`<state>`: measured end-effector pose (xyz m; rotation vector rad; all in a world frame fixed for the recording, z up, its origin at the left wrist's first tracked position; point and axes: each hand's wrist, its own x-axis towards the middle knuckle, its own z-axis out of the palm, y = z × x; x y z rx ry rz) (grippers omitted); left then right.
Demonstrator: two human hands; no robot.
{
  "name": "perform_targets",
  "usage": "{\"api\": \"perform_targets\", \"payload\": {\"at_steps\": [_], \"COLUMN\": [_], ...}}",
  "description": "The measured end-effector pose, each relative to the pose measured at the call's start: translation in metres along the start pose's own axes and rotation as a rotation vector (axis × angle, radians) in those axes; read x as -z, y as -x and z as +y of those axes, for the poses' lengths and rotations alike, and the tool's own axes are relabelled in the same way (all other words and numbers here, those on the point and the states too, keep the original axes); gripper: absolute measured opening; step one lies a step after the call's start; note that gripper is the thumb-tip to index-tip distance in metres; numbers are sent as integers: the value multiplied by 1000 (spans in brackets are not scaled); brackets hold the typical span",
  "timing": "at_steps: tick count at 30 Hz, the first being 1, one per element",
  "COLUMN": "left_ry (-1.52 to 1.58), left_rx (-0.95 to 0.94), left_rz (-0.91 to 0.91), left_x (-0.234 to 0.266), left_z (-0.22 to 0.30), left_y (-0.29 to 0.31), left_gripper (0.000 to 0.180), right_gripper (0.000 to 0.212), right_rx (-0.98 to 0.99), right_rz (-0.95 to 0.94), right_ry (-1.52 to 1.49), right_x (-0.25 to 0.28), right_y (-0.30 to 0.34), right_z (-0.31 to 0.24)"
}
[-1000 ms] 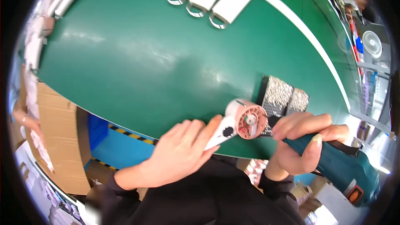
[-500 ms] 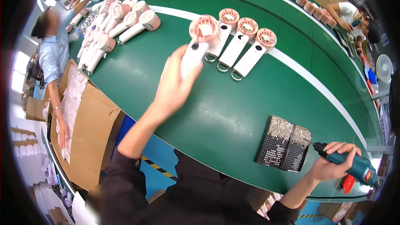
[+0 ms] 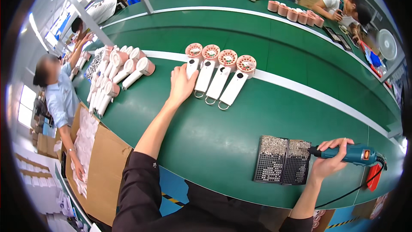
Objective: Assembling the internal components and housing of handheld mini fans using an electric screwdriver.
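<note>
My left hand is wrapped round the white handle of a small handheld fan with an open pink head. It lies on the green table at the left end of a row, beside three similar fans with ring loops at their handle ends. In my right hand is a teal electric screwdriver, held level, its cord trailing from the back. The screwdriver's tip is over a black perforated screw tray, where many small silver screws are heaped along the far part.
A pile of pink and white fans lies at the left. Beyond it a person in light blue reaches into a cardboard box. A red holder stands at the right edge. Across the table another person works near several pink fan parts.
My left hand has set the fan down at the row's left end and still grips it. My right hand has brought the screwdriver tip to the screws. The view has shifted.
</note>
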<state>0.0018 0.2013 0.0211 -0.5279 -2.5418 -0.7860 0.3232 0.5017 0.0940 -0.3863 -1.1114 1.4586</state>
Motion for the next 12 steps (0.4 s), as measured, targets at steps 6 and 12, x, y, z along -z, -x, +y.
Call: {"api": "perform_targets", "payload": {"at_steps": [6,12], "left_ry": [177,512], "left_rx": [-375,-844], "left_rz": [180,233], "left_x": [71,186], "left_z": [58,186], "left_y": [-20,-7], "left_gripper": [41,67], "right_gripper": [16,16], "right_rx": [2,54], "right_rz": [74,226], "right_ry": [-24,-21], "right_x": [7,21], "right_y": [-16,-34], "right_z": [-8,0]}}
